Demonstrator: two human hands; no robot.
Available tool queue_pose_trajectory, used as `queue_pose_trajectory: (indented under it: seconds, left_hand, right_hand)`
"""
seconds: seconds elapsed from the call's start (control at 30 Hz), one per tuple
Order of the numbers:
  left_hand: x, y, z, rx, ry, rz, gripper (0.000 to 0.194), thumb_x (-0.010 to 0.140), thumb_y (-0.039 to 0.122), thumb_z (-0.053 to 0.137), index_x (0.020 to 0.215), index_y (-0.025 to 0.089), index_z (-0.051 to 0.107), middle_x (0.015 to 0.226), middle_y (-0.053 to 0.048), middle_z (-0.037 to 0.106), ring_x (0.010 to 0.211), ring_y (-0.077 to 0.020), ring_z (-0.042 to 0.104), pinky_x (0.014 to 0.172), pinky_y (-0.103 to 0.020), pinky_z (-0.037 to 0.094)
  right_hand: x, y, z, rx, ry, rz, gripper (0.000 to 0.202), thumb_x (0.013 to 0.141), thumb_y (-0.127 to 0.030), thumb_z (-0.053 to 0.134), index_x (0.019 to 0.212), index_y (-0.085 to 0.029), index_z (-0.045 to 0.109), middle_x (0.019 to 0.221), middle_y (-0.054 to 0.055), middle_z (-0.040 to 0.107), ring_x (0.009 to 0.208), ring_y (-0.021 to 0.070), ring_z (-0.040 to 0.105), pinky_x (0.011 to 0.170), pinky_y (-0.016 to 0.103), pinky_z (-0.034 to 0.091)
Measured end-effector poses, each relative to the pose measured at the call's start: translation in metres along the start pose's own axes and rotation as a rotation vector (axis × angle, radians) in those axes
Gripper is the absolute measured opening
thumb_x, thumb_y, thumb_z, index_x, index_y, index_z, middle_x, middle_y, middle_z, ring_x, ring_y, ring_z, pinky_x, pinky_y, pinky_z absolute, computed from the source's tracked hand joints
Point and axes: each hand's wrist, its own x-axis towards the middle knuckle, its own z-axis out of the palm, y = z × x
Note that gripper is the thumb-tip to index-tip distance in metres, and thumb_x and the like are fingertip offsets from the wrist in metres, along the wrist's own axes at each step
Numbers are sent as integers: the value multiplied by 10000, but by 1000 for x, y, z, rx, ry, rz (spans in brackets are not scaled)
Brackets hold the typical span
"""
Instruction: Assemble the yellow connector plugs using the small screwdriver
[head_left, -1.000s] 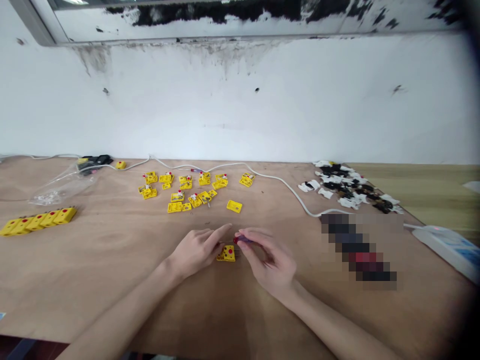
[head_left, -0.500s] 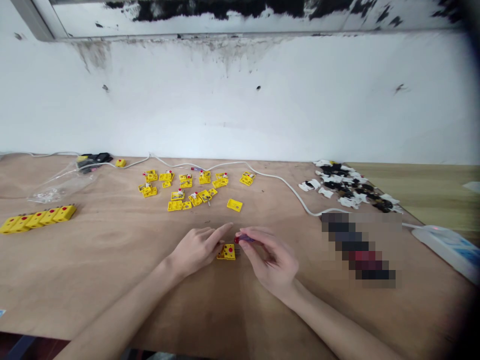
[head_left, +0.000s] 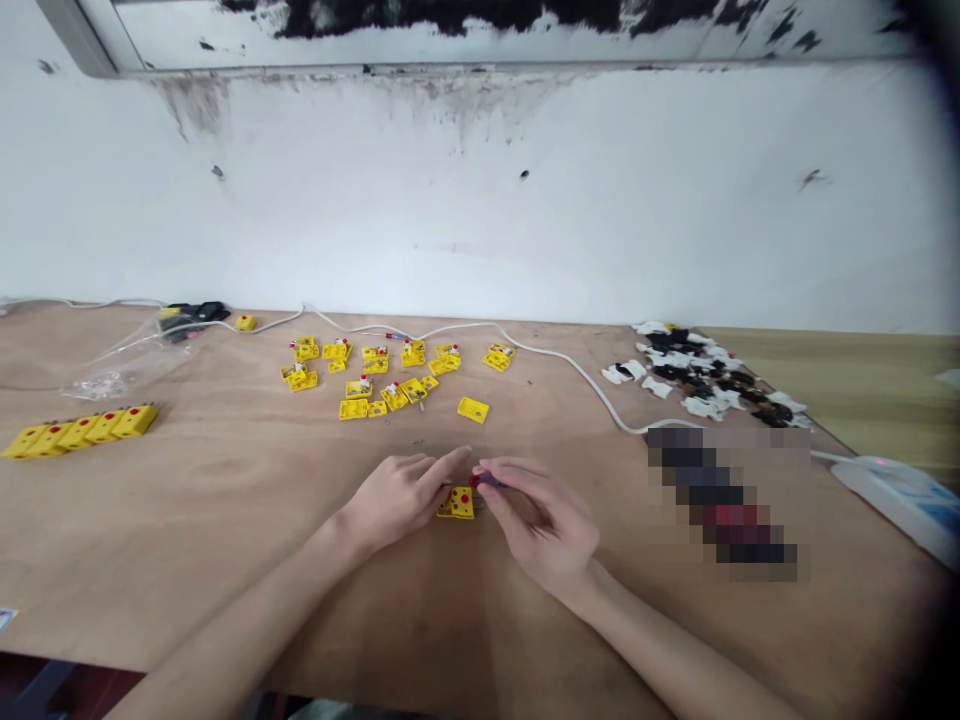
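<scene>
In the middle of the table lies a small yellow box (head_left: 462,503) with a red button and dark round spots, thin metal prongs at its right side. My left hand (head_left: 397,500) is at the box's left end, index finger stretched out, thumb and other fingers closed together; what they pinch is hidden. My right hand (head_left: 551,525) is shut on a small screwdriver (head_left: 487,481) with a red and purple handle, held nearly level just above the box. Its shaft points left toward my left fingertips.
Opened yellow cases (head_left: 394,397) with white and red parts lie farther back, near a second screwdriver (head_left: 397,336). Closed yellow boxes (head_left: 82,432) form a row at left beside a plastic bag (head_left: 120,370). Black and white pieces (head_left: 697,370), a white cable (head_left: 559,355) and a power strip (head_left: 896,505) lie right.
The whole view has shifted slightly. Both hands, the screwdriver and the yellow box keep nearly the same places relative to each other.
</scene>
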Motion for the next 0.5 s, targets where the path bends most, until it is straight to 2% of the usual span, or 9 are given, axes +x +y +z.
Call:
queue_pose_trajectory:
  seconds: [0.27,0.4,0.5]
  left_hand:
    - [0,1,1,-28,27,-34,446,996,243,505,1422,154,413,915,-57,754,790,-196,741,706,-293,597]
    - [2,2,-6,-102,65,-93,464,970,294,554,1407,183,441,948,-53,744,799,-179,725,713,-280,582]
    - [4,3,-15,-181,32,-106,507,913,388,638,1359,190,499,1005,-66,732,864,-200,711,758,-312,580]
  right_hand:
    - [6,-5,0,-78,-19,-119,461,840,-6,671,1216,-272,669,1016,56,762,887,200,751,742,325,661]
    - [5,-2,-3,-54,5,-69,454,833,11,668,1195,-262,678,1024,60,758,895,200,747,749,330,656]
    - [1,6,-5,-12,60,42,452,825,7,687,1196,-251,674,1042,60,752,899,202,744,796,357,650]
